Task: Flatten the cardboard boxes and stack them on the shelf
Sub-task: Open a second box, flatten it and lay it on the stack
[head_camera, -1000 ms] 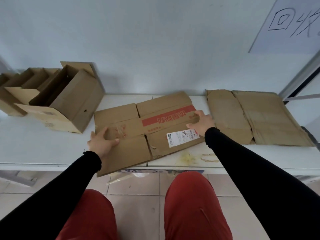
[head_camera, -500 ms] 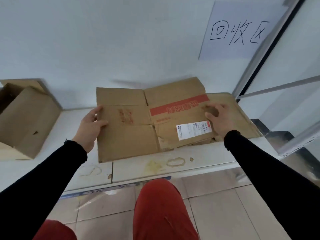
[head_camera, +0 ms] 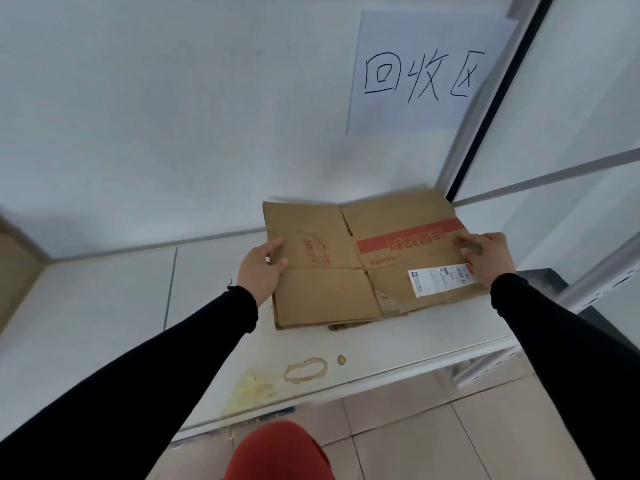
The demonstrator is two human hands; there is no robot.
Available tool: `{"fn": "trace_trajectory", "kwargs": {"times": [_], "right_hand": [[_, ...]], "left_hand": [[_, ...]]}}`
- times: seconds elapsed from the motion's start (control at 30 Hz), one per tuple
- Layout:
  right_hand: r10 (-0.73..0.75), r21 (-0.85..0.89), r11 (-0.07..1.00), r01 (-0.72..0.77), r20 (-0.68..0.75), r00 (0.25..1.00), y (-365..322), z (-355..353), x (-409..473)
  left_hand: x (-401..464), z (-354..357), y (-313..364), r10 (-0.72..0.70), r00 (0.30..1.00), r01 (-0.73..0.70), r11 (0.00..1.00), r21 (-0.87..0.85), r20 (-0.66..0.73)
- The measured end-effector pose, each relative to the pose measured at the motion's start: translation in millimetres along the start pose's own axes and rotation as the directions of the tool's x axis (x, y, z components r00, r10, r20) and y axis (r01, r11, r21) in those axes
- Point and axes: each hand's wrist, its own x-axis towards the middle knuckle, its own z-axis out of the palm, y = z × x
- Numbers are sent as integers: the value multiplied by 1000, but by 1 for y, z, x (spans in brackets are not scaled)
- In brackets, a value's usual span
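One flattened cardboard box [head_camera: 360, 268] lies on top of other flattened cardboard [head_camera: 349, 323] at the right end of the white shelf [head_camera: 104, 306], against the wall. Left hand [head_camera: 260, 271] grips its left edge, thumb on top, fingers curled beneath. Right hand [head_camera: 486, 256] holds the right edge by the shipping label [head_camera: 441, 279], fingers bent over the red printed band [head_camera: 408, 239]. Handwritten paper sign [head_camera: 415, 74] on wall above. Brown ring stain [head_camera: 305, 369] near the shelf's front edge.

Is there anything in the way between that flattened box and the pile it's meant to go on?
Nothing visible. The flattened box already lies on top of the older cardboard, whose edges peek out beneath its near edge on the shelf. The left hand and right hand hold its two sides directly.
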Motion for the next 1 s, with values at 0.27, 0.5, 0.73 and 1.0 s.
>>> {"fn": "trace_trajectory", "kwargs": {"times": [0.27, 0.5, 0.73, 1.0], "right_hand": [[36, -132, 991, -31, 32, 999, 19, 19, 35], [123, -379, 924, -46, 180, 976, 18, 33, 40], [187, -621, 782, -45, 166, 968, -11, 40, 29], [-149, -441, 868, 228, 207, 967, -92, 64, -22]], "left_hand": [[20, 33, -18, -31, 999, 28, 986, 163, 19], [29, 34, -33, -93, 977, -36, 819, 572, 194], [25, 35, -17, -138, 964, -64, 706, 705, 226], [1, -22, 3, 103, 963, -257, 630, 733, 249]]}}
